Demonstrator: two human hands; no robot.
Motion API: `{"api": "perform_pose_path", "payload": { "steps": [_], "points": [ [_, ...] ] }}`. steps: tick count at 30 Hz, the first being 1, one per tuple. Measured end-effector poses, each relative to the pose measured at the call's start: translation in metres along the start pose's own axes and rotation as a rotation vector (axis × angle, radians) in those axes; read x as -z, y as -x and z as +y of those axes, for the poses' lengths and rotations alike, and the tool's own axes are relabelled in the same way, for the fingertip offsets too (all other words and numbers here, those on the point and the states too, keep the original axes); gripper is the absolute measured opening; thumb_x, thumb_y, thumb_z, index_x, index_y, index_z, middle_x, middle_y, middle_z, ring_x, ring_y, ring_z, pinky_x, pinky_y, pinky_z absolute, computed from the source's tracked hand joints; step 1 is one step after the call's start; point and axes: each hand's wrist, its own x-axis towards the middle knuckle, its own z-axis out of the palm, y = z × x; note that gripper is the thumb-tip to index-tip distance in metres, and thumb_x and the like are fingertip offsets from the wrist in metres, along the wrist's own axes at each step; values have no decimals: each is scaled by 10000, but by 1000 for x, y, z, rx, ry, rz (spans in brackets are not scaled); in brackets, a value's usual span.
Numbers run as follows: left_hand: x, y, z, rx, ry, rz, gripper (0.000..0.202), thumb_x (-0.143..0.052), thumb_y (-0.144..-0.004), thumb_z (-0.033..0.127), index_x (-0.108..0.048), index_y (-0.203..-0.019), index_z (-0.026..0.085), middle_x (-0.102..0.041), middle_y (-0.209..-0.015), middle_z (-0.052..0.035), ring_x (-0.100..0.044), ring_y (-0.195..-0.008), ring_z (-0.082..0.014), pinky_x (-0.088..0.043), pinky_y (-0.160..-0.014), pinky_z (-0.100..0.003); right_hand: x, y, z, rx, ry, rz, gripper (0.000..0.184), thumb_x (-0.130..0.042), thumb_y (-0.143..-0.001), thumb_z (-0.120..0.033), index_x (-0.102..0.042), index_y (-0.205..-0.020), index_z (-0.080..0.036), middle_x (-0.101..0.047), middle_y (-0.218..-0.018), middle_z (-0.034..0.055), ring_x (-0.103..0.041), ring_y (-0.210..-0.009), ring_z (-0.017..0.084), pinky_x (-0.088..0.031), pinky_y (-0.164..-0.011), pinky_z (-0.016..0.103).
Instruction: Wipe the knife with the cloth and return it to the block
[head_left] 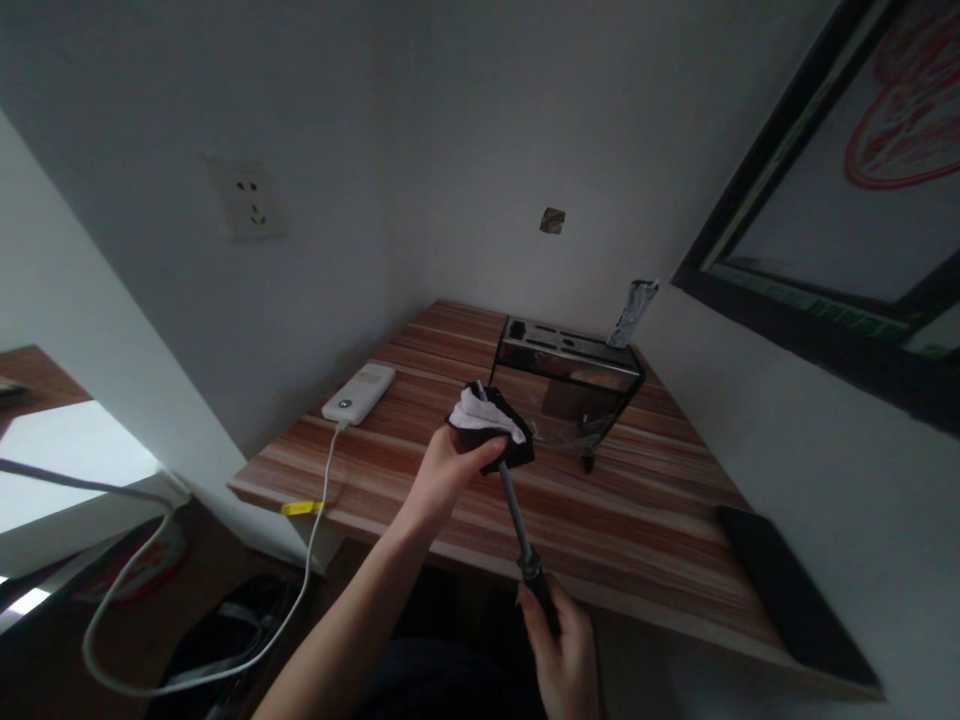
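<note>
My left hand (450, 470) is closed around a black and white cloth (491, 425), which wraps the upper end of a thin metal rod (514, 505). My right hand (562, 655) grips the black handle (541, 590) at the rod's lower end, near the table's front edge. The rod slants up and left from the handle into the cloth. Both hands are held above the striped wooden table (465, 500).
A metal knife holder (566, 385) stands behind the cloth, with a silver packet (634, 312) at its back. A white power bank (358, 392) with a cable (300, 590) lies at the left. A dark tablet (787, 590) lies at the right. Walls close in around.
</note>
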Motion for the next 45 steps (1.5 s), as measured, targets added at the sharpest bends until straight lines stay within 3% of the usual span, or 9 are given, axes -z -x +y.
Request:
{"api": "perform_pose_path", "payload": {
  "steps": [4,8,16,23,31,39,45],
  "points": [
    [-6,8,-6,29,-20,-36,335,-784,-605,311,-709,-869,120,-731,-873,-85,-664,-821,-210,-510,-758,-295,0,-2,-3,-10,-5,-21,312,-585,-846,-447,-750,-878,-183,-755,-838,88,-722,-759,257,-582,-689,281],
    [-12,17,-13,73,-42,-87,286,-777,-612,302,-712,-823,120,-732,-840,-83,-662,-788,-202,-513,-716,-278,0,-5,-7,-44,-18,-7,363,-573,-840,-492,-753,-853,-177,-738,-729,82,-709,-677,246,-578,-668,287],
    [-25,39,-32,178,-68,-191,282,-763,-603,255,-706,-848,127,-740,-902,-89,-669,-881,-248,-517,-828,-346,-2,-10,-15,-106,-48,64,420,-580,-818,-556,-735,-833,-165,-650,-570,41,-632,-538,209,-499,-467,247],
    [-27,50,-41,198,-53,-156,353,-760,-607,194,-675,-944,130,-731,-983,-95,-664,-950,-241,-501,-867,-318,-1,-13,-19,-118,-84,66,416,-582,-816,-553,-720,-827,-161,-563,-479,4,-597,-522,197,-464,-447,233],
    [-29,55,-44,184,-43,-133,395,-746,-639,212,-637,-1011,133,-718,-1021,-99,-654,-977,-243,-502,-860,-315,-2,-11,-16,-136,-80,86,424,-598,-802,-548,-731,-867,-151,-621,-555,27,-596,-525,193,-464,-446,237],
    [-25,56,-44,165,-32,-129,319,-752,-662,254,-659,-940,128,-723,-970,-95,-654,-925,-234,-503,-839,-307,2,-10,-15,-131,-80,39,409,-597,-813,-520,-739,-896,-146,-671,-644,51,-620,-568,201,-492,-490,244],
    [-22,48,-31,133,14,-103,280,-763,-650,259,-684,-882,126,-729,-873,-66,-664,-834,-210,-517,-788,-289,1,-13,-17,-92,-99,10,390,-600,-821,-503,-743,-888,-146,-688,-657,49,-644,-607,211,-519,-532,247]
  ]
}}
